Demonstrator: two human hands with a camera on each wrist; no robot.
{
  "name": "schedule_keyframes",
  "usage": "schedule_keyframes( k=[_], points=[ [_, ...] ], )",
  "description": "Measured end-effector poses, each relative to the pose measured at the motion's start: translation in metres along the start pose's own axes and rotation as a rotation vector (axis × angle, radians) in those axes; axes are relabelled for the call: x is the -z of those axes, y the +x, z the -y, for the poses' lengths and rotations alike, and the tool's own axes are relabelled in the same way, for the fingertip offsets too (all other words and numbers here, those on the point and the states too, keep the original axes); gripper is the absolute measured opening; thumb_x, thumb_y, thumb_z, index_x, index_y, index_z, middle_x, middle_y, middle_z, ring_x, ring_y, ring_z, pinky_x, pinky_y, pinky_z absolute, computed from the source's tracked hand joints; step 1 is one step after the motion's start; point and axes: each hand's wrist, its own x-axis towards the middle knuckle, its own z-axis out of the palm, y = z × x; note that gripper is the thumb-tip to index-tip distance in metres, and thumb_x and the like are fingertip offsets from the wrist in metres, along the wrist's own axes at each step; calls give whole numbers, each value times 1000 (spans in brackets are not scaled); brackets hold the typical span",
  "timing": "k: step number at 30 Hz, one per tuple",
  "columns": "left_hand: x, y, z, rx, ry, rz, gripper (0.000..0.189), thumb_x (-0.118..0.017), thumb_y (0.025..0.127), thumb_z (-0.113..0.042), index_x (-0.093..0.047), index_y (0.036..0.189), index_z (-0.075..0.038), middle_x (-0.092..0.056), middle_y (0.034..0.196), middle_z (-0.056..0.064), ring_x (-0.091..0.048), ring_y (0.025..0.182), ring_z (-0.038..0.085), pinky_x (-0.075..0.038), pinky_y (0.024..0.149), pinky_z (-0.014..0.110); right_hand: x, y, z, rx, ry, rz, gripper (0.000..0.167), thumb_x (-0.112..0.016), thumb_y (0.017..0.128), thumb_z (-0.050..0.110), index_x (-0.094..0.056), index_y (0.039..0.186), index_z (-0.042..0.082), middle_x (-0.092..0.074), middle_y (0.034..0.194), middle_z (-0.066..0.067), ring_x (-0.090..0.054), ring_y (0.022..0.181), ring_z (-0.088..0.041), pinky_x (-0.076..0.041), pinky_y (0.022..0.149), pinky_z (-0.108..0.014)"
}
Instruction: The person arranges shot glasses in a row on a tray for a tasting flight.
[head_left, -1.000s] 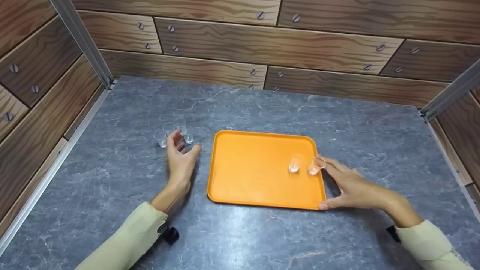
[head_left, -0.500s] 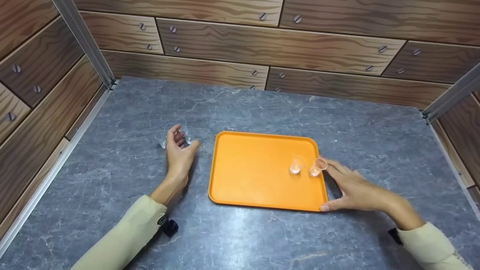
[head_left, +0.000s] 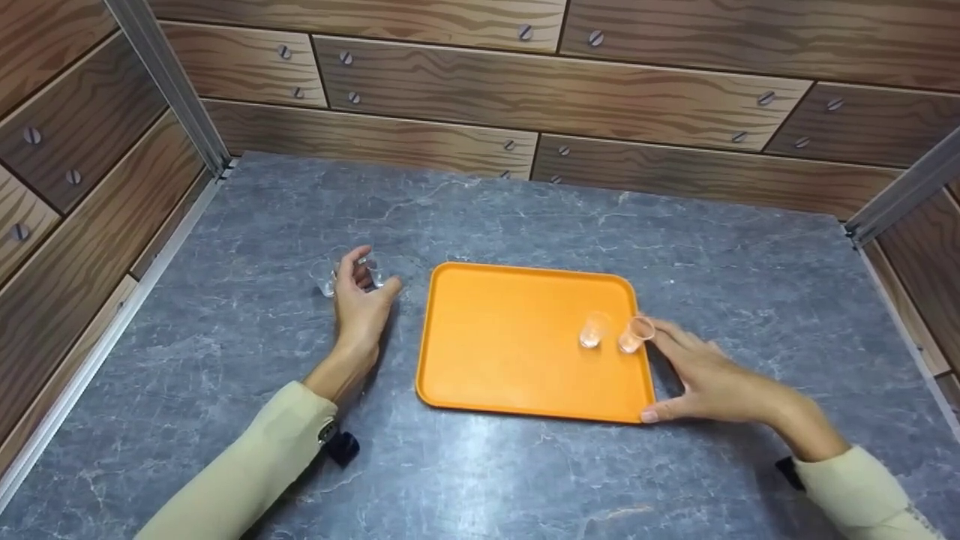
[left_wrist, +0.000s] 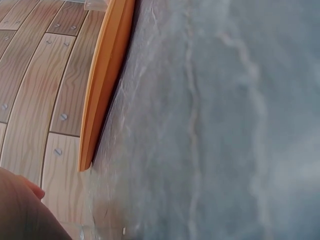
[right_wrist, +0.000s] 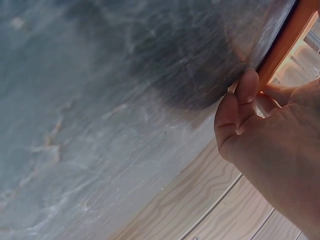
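Note:
An orange tray [head_left: 510,375] lies on the table, with two small clear cups standing toward its right side: one cup [head_left: 590,335] inward, another cup [head_left: 628,343] by the right rim. My right hand [head_left: 709,382] grips that edge, its thumb at the near corner and its fingers along the rim beside the outer cup. The right wrist view shows curled fingers [right_wrist: 246,90] against the tray's side. Left of the tray, my left hand [head_left: 360,311] is spread around a clear cup [head_left: 377,279], with a gap between thumb and fingers. Another clear cup [head_left: 327,285] is left of its fingers, partly hidden.
The grey marbled table [head_left: 487,480] carries everything. Wood-patterned walls [head_left: 555,97] enclose it at the back and sides, with metal posts [head_left: 176,90] at the corners. In the left wrist view, the tray's side [left_wrist: 102,85] rises near the hand.
The left hand has shifted slightly farther away, its index finger reaching farther out around the cups. The right hand and tray keep their places.

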Motion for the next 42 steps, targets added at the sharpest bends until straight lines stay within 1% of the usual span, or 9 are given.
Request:
schedule_keyframes(
  k=[4,10,13,16,23,30,33,37,42],
  points=[
    [0,0,-1,-3,27,-16,69,-70,87,2,-51,153,-2,-56,142,21,-51,130,34,-44,110,45,-1,0,1,1,6,-3,122,-85,84,68,-24,174,14,-20,178,-14,-23,158,-50,-13,108,-94],
    [1,-1,0,-10,57,-47,59,-68,88,6,-56,145,2,-58,134,22,-54,119,33,-46,100,40,-2,0,1,2,5,-2,121,-85,84,69,-24,174,15,-21,178,-15,-24,158,-49,-14,109,-93],
    [1,0,0,0,61,-69,53,-66,89,8,-58,141,4,-59,132,21,-55,117,32,-46,100,39,-1,0,2,2,10,1,121,-85,84,68,-23,174,15,-21,178,-15,-23,158,-49,-13,109,-93],
    [1,1,0,12,65,-75,48,-64,91,9,-60,138,6,-59,131,20,-56,117,32,-47,101,39,0,-1,2,4,11,-2,121,-86,85,66,-23,174,15,-21,178,-15,-23,158,-49,-13,108,-94],
    [0,-1,2,24,101,-50,40,-68,95,5,-62,134,5,-59,128,17,-57,115,31,-48,99,39,-1,-2,1,0,6,-2,122,-86,85,66,-22,174,14,-21,178,-16,-24,158,-51,-13,108,-93],
    [1,-3,2,18,90,-7,37,-70,97,3,-61,132,6,-58,126,17,-58,115,31,-49,99,39,0,-4,1,-3,-2,-9,121,-85,84,68,-24,174,14,-22,177,-17,-26,156,-53,-14,106,-95],
    [3,-3,2,24,91,12,36,-71,97,3,-61,131,6,-58,125,17,-58,113,30,-51,97,37,0,-3,1,1,-5,-8,121,-85,84,68,-24,174,14,-22,177,-17,-27,156,-54,-15,106,-94],
    [6,-3,2,30,83,18,35,-74,95,4,-63,128,6,-59,119,15,-58,108,27,-51,92,33,-1,-2,1,1,-3,-2,122,-85,84,68,-24,174,13,-22,177,-18,-26,156,-54,-15,108,-93],
    [8,-3,0,4,66,17,34,-77,93,5,-65,125,8,-61,113,15,-58,101,23,-51,86,25,0,-1,1,2,-4,-5,122,-85,84,68,-23,174,13,-21,177,-18,-25,156,-53,-15,108,-93]
  ],
)
